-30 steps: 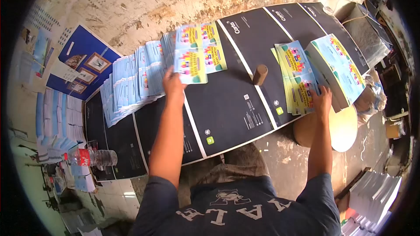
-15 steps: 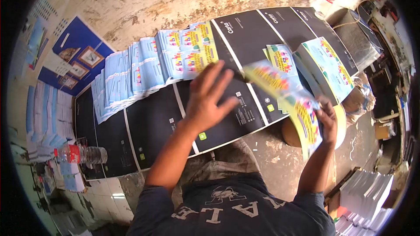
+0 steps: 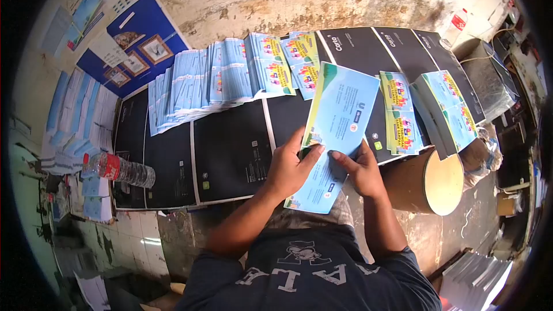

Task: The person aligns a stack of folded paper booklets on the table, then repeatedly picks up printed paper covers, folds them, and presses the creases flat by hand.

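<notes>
The printed sheet (image 3: 345, 101) is raised in both hands in front of the torso, its far end over the table (image 3: 230, 147) and its near end over the lap. Its blue face is up, bearing the same print twice. The left hand (image 3: 296, 167) pinches the left long edge near mid-length, thumb on the face; the right hand (image 3: 362, 170) pinches the opposite edge likewise. The fingers beneath are mostly hidden, and whether one layer or several is held cannot be told. The sheet is likely light, thin and flexible, with a smooth face that may slide under the thumbs; a hard pinch could crease it. Hold points best suited are the two long edges near the middle, so that both ends are balanced. Beyond the far end, to the left, a fanned row of printed pieces (image 3: 193, 83) extends along the table; loose edges there could catch. To the right lie a low pile of sheets (image 3: 401, 132) and, just beside it, a thick stack (image 3: 455, 106). A round drum (image 3: 443, 184) at the table's near edge limits room beside the right forearm. A plastic bottle (image 3: 118, 170) lies at the left end, well apart from the hands.
</notes>
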`<state>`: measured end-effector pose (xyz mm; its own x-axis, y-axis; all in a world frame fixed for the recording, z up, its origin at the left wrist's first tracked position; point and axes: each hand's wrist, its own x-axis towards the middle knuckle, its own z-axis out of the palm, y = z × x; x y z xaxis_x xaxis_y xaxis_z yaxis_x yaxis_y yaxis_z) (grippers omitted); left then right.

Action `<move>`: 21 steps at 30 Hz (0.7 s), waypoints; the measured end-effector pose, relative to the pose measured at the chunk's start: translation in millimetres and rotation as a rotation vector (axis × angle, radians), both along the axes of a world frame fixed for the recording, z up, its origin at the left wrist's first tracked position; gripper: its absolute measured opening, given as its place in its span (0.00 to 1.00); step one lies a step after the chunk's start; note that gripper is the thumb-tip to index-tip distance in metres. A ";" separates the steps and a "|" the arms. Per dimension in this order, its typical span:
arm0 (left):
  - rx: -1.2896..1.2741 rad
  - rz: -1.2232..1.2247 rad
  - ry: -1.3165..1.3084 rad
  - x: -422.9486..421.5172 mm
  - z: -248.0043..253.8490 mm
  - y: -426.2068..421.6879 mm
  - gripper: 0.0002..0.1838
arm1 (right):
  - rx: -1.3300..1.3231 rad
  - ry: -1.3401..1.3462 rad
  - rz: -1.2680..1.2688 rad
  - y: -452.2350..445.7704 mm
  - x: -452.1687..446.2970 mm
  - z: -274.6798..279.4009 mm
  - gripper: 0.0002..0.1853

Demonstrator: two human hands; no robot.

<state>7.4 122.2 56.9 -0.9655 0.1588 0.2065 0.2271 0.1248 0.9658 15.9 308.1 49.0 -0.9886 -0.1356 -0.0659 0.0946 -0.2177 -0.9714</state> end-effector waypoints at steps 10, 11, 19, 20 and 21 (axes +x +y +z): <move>-0.224 0.243 0.194 6.2 -16.3 -24.1 0.30 | -0.030 -0.050 0.009 -27.9 -8.0 -14.4 0.25; -0.273 0.273 0.326 5.0 -16.7 -24.2 0.30 | -0.030 -0.051 0.009 -29.4 -8.0 -14.0 0.25; -0.184 0.282 0.189 15.0 -10.7 -27.1 0.27 | 0.018 -0.022 0.005 -33.5 -5.2 -9.6 0.17; -0.146 0.296 0.146 16.2 -10.5 -26.6 0.27 | 0.018 -0.022 0.005 -33.9 -4.9 -9.8 0.17; -0.146 0.296 0.147 15.7 -11.7 -27.0 0.27 | 0.026 -0.022 -0.005 -34.3 -4.6 -10.1 0.16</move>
